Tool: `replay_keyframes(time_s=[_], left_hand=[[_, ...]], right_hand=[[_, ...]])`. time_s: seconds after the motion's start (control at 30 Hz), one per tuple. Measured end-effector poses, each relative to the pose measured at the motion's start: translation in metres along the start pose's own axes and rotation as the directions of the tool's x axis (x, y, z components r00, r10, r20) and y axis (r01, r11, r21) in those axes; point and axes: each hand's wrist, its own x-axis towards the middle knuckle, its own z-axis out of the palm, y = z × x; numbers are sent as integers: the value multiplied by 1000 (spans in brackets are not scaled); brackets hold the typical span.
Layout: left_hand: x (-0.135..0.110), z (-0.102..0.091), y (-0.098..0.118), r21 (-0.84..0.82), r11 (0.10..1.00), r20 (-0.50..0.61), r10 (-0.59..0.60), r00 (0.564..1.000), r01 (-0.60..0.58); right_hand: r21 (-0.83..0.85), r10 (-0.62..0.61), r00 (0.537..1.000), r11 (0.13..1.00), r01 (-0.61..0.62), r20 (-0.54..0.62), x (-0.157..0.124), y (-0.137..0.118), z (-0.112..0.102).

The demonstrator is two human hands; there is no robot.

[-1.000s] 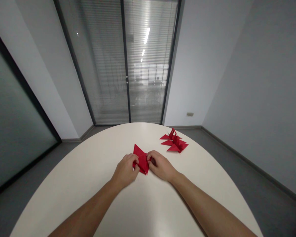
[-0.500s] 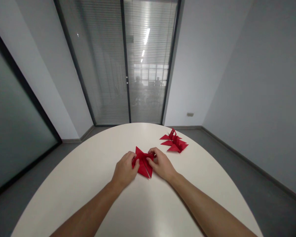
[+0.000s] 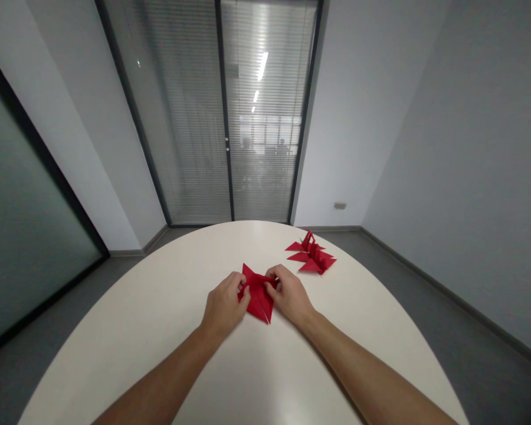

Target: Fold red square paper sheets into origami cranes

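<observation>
Red paper pinched between two hands over the counter
Left hand [image 3: 225, 300] grips one edge of the red paper [image 3: 259, 300], likely light, crisp and easily creased, best held by its edges; right hand [image 3: 291, 296] pinches the other, some fingertips hidden; beyond, folded red pieces [image 3: 313, 257] overlap on the counter [image 3: 248, 372], hard to separate by eye.

The table [image 3: 230, 378] looks smooth and softly glossy; the folded sheet [image 3: 259, 300] and folded figures [image 3: 314, 264] on it look like matt paper; glass panels [image 3: 190, 130] beyond it look smooth.
</observation>
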Motion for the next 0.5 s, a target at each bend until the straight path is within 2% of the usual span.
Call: replay_keyframes(time_s=[0.23, 0.5], left_hand=[[-2, -3, 4, -50, 996, -1, 72, 997, -72], [-2, -3, 6, -77, 983, -5, 168, 986, -168]], right_hand=[[-37, -30, 999, 999, 31, 12, 0, 3, 1], [-40, 28, 999, 999, -26, 45, -1, 6, 1]])
